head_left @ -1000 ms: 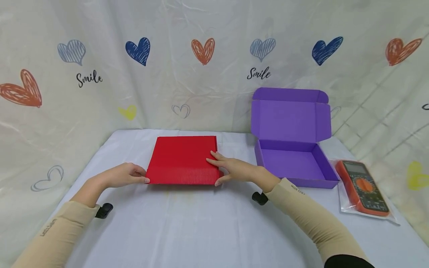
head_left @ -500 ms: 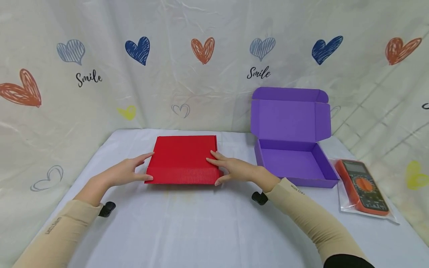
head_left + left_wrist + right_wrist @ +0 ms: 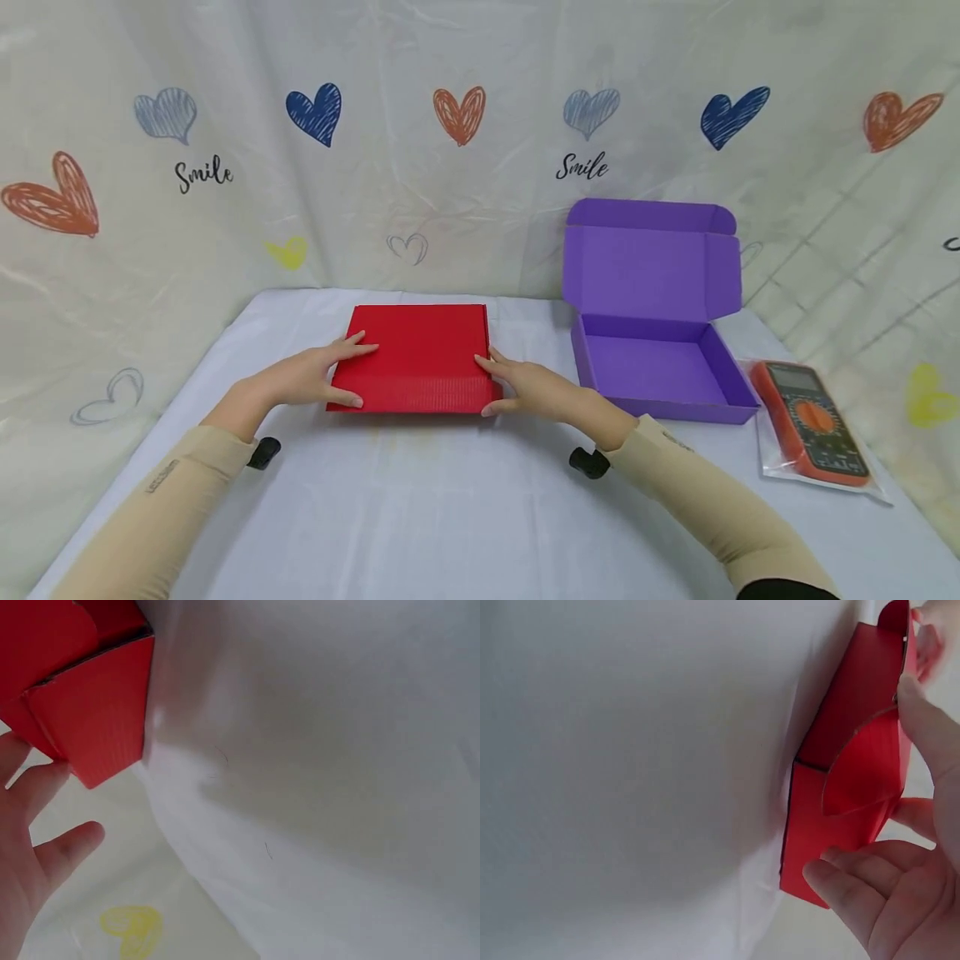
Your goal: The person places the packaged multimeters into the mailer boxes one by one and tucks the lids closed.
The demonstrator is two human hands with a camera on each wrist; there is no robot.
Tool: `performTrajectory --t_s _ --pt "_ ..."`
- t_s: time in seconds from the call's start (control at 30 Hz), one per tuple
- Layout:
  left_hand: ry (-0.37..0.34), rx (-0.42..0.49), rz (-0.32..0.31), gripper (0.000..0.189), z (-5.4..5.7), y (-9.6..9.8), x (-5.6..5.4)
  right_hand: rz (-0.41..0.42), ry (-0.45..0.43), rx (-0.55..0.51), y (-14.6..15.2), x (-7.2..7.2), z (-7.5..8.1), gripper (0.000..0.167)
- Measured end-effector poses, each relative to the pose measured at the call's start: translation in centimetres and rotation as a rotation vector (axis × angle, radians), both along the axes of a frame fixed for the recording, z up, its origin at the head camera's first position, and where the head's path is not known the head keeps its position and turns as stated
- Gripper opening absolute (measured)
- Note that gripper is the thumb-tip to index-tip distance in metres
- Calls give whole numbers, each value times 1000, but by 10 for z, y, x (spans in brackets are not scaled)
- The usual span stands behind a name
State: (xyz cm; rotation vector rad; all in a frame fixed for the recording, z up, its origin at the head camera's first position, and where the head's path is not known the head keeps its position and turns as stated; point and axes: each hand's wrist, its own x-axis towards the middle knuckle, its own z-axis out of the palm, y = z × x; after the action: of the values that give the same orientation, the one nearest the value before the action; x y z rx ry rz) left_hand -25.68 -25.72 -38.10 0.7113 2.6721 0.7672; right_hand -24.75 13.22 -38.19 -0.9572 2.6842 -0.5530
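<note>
A red cardboard box [image 3: 420,342] lies on the white-covered table in the head view, its lid down and its ribbed front flap facing the person. The left hand [image 3: 311,375] reaches over the box's left side, fingers spread and touching the lid, thumb near the front left corner. At the right side is the right hand [image 3: 540,390], with fingertips along the lid's edge and thumb at the front corner. In the right wrist view, a rounded side flap [image 3: 866,761] of the box shows, with the thumb on the lid's edge and the other fingers beside the wall.
A purple cardboard box [image 3: 645,362] stands at the back right with its lid raised. Beside it lies an orange and black multimeter [image 3: 813,421] in a clear plastic bag. Behind the table hangs a pale curtain [image 3: 495,208] printed with hearts.
The left hand has gone from the front left corner, where its fingers were bent, to lie spread over the lid's left side. The right fingers have drawn back slightly toward the right edge.
</note>
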Motion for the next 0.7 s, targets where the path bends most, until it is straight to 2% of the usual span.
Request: performTrajectory --t_s 0.1,0.23,0.33,0.47,0.6,0.7 --pt "-2 19 -14 91 -2 -1 -4 -11 14 3 2 5 0 89" --pt "-6 12 -23 91 -3 -3 -7 -5 74 35 3 9 -3 90" --pt "24 -29 -28 92 -3 -4 -8 -1 140 27 4 9 -6 89" --pt "84 -101 -42 93 -4 -4 -7 -51 140 -22 2 10 -10 87" --pt "116 -137 -58 94 -6 -5 -6 -119 111 -17 0 11 -11 66" --pt "130 -140 -64 94 -7 -6 -6 -119 128 6 -1 11 -10 49"
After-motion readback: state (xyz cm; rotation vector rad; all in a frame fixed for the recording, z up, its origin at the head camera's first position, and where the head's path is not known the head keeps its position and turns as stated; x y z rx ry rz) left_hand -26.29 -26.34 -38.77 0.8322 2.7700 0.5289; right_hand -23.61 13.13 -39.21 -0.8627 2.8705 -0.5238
